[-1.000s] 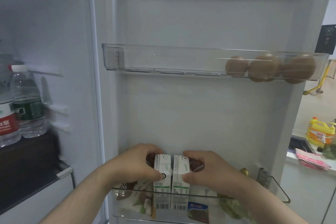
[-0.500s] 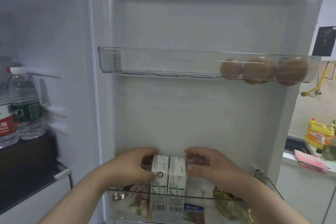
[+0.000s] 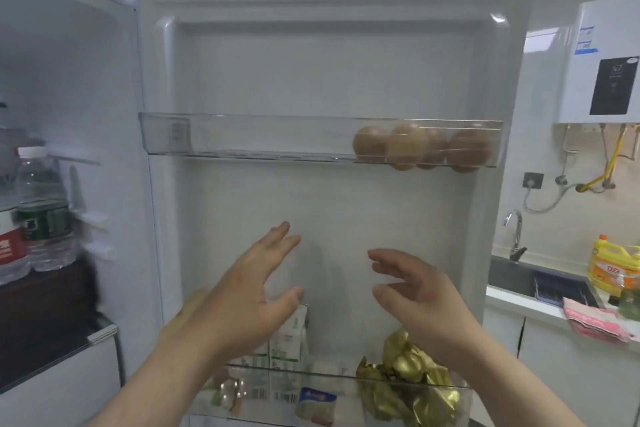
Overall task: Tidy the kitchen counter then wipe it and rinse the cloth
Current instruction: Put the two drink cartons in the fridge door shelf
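**White cartons in the lower door bin, both hands open above**

Two white-and-green cartons [image 3: 289, 340] are seen standing upright, side by side and touching, at the left of the lower door bin [image 3: 339, 380] of the open fridge door [image 3: 329, 62]. The left hand [image 3: 242, 295] is held just above and in front of them, partly hiding the left carton. Its grip is apart, fingers spread and thumb out, and nothing is held. Whether this hand touches the cartons cannot be told. The right hand [image 3: 422, 298] is held to the right at a like height. Its grip is likewise apart, fingers loosely bent, with nothing between them.

A crumpled gold foil pack [image 3: 408, 371] is lodged at the right of the same bin, and small packets are blurred behind the clear front. Brown eggs [image 3: 422, 149] are lined up at the right end of the upper door bin [image 3: 242, 139]. Water bottles [image 3: 41, 211] are kept on a shelf inside the fridge at the left.

Beyond the door, on the right, a pink cloth [image 3: 595, 321] is draped over the front edge of the desk [image 3: 519, 300]. It lies beside the sink [image 3: 512, 276], with a yellow bottle [image 3: 613, 267] behind it.
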### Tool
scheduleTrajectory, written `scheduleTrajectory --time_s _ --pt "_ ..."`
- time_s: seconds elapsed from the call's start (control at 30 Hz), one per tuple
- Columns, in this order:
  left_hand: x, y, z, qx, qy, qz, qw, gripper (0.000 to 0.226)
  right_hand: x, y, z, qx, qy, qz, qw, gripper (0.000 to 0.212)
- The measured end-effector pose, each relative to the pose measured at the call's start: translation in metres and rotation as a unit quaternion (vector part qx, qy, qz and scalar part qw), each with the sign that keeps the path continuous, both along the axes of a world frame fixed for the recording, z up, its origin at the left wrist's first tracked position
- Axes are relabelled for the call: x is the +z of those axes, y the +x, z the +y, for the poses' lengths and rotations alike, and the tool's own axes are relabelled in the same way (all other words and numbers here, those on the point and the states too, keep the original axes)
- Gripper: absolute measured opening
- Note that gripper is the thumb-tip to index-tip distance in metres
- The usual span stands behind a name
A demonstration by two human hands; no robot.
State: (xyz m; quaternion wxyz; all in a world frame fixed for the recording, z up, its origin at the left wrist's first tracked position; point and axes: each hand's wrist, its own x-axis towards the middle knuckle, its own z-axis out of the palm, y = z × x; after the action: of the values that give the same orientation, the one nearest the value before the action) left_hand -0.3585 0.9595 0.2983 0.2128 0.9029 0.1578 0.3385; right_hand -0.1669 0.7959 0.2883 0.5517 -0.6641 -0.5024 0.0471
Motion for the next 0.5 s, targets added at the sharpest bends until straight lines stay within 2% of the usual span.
scheduleTrajectory --time_s 0.13,0.27,0.33,0.4,0.5 --pt "-0.017 0.024 -0.043 -0.003 0.028 0.001 1.000 0.052 0.012 0.018 -0.028 0.012 0.118 -0.018 0.993 0.031" --pt "-0.056 0.052 -0.083 -0.008 0.024 0.045 0.999 0.028 0.014 0.054 -0.055 -0.002 0.208 -0.018 0.978 0.020" --pt "-0.067 0.062 -0.106 0.002 0.026 0.069 0.997 0.031 0.014 0.073 -0.064 -0.031 0.239 -0.034 0.970 0.017" --pt "-0.071 0.071 -0.120 0.053 0.040 0.090 0.994 0.031 0.013 0.093 -0.068 -0.071 0.266 -0.056 0.960 0.016" --pt "-0.071 0.079 -0.132 0.117 -0.015 0.063 0.991 0.003 0.012 0.119 -0.065 -0.104 0.240 -0.073 0.962 0.042"
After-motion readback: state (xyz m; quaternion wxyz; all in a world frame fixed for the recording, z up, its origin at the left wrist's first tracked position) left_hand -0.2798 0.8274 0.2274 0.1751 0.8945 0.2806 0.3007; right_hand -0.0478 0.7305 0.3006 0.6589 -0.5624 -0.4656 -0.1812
